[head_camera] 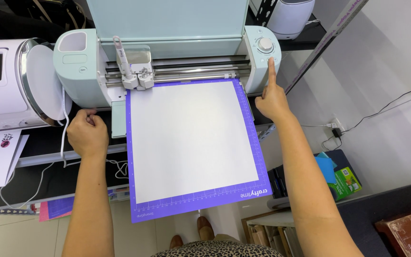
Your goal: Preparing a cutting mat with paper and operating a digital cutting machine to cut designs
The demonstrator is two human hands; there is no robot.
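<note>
Cutting machine (86,66): pale green, far across my bench, its long axis running left to right.
Purple mat (141,157): carries a white sheet (191,138); far edge tucked under the carriage (139,76), near edge overhanging the bench toward me, open room on both sides.
My right hand (273,97): nearer the controls, index finger stretched far onto a button (271,60) just below the dial (265,44), other fingers curled, holding nothing.
My left hand (87,133): loosely clenched, empty, left of the mat, not touching it.

Glossy pale-green plastic cutting machine (79,66), shiny metal rails (196,66), matt white paper sheet (191,138), smooth purple plastic mat (200,202)
</note>
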